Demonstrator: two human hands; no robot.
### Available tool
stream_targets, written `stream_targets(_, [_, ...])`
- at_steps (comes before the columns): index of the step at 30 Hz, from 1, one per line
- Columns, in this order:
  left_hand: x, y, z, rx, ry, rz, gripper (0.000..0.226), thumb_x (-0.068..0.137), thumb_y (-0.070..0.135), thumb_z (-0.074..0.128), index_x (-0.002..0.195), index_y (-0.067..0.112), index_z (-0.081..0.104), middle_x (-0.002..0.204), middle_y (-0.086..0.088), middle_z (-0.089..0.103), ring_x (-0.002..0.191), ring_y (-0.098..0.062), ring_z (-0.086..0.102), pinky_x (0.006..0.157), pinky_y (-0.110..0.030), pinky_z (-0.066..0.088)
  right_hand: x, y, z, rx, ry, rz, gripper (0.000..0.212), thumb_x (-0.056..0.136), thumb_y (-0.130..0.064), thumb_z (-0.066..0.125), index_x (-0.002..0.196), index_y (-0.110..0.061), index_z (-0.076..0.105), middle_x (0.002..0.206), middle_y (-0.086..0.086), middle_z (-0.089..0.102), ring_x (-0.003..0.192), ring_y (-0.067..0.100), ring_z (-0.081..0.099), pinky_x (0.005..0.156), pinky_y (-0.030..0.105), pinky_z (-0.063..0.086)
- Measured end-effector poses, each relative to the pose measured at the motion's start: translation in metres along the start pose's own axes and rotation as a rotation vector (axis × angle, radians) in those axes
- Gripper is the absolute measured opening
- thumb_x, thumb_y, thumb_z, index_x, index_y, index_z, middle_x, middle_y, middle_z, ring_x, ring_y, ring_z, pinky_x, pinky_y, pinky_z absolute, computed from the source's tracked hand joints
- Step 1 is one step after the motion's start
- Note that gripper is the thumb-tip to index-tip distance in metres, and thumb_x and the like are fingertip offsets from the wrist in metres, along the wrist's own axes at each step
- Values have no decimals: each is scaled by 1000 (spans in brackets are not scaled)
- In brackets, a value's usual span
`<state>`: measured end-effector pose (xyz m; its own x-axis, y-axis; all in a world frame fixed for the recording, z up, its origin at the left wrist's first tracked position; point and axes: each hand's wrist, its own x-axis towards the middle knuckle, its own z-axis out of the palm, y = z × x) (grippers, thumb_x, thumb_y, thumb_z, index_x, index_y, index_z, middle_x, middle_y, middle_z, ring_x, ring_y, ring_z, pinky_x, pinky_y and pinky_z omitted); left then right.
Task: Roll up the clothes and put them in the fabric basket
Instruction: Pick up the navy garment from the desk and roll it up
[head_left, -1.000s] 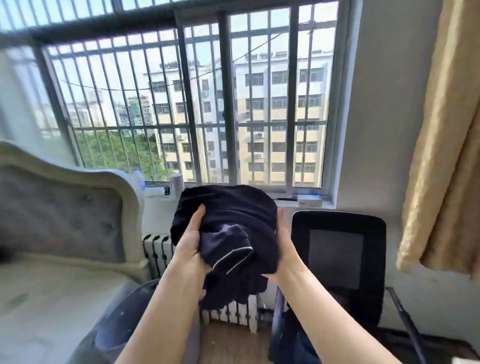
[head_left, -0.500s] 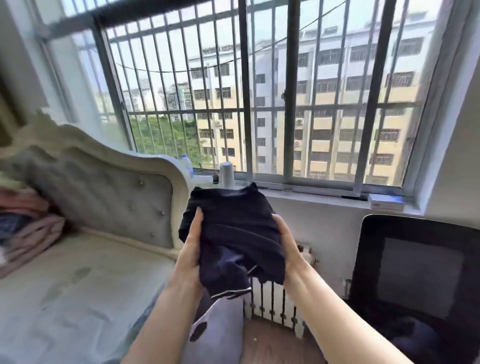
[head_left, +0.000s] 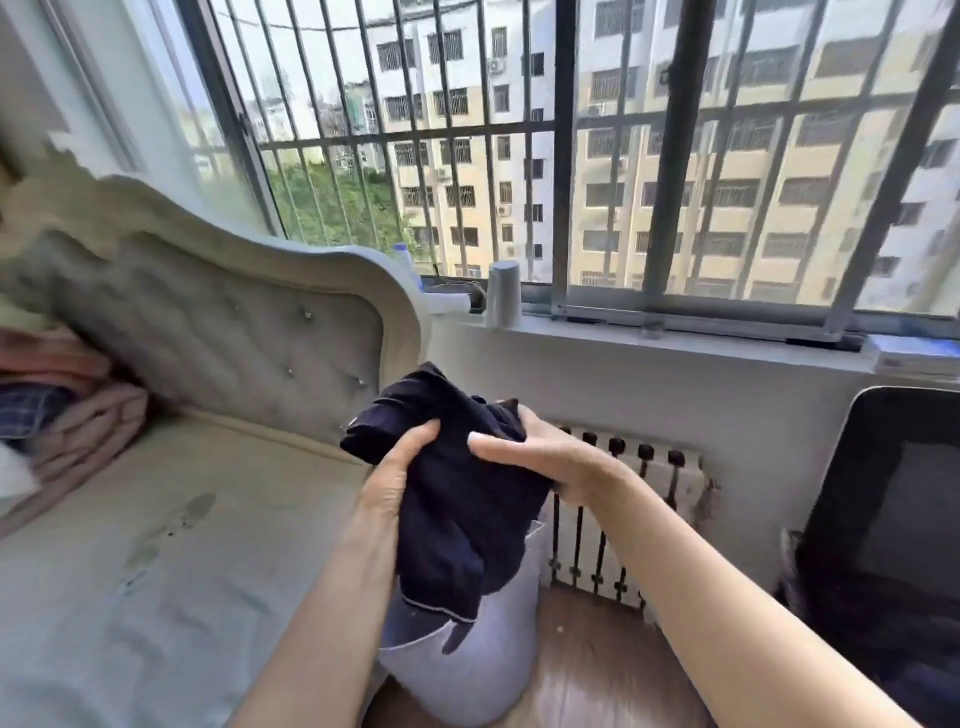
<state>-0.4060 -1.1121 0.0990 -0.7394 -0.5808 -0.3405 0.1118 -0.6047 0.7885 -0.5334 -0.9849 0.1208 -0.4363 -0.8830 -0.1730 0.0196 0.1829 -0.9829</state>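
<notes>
A dark navy garment (head_left: 457, 499) with thin pale piping is bunched into a loose roll, held in the air in front of me. My left hand (head_left: 397, 475) grips its left side, thumb pressed into the cloth. My right hand (head_left: 540, 457) wraps over its top right. A loose end of the garment hangs down over the pale grey fabric basket (head_left: 467, 675), which stands on the floor directly under my hands, beside the bed. Folded pink and plaid clothes (head_left: 62, 410) lie stacked at the left on the bed.
The bed's mattress (head_left: 156, 571) fills the left, with a tufted grey headboard (head_left: 223, 322) behind it. A white radiator (head_left: 618, 514) stands under the barred window's sill (head_left: 675, 348). A black chair (head_left: 893, 519) is at the right. Wooden floor (head_left: 597, 670) shows between basket and chair.
The view has swung left and down, bringing the bed and the basket into sight. My hands have closed tighter over the garment and lowered it toward the basket.
</notes>
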Motion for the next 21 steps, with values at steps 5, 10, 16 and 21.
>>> stream_targets(5, [57,-4,-28,102,82,-37,86,45,49,89,116,7,69,118,-13,70,109,-25,67,103,-38,46,53,27,3,76,73,-23,54,72,-19,84,117,-18,55,109,-3,69,90,3,70,72,17,56])
stream_targets(10, [117,-5,-54,103,129,-95,94,38,48,93,119,9,68,119,-13,70,110,-25,67,104,-39,45,114,53,5,113,80,38,60,76,-15,80,128,-14,49,120,4,64,104,14,65,88,28,54])
stream_targets(16, [190,-25,-89,113,225,-174,95,35,46,93,117,7,68,116,-16,71,106,-31,68,101,-43,48,184,96,-2,147,37,152,56,79,-18,78,126,-15,47,109,-5,62,96,6,63,79,21,53])
stream_targets(21, [245,-52,-118,148,283,-261,88,43,49,91,117,8,69,113,-16,72,104,-32,69,101,-45,48,240,147,-6,156,31,269,58,79,-21,78,128,-15,47,122,4,61,109,16,62,92,34,53])
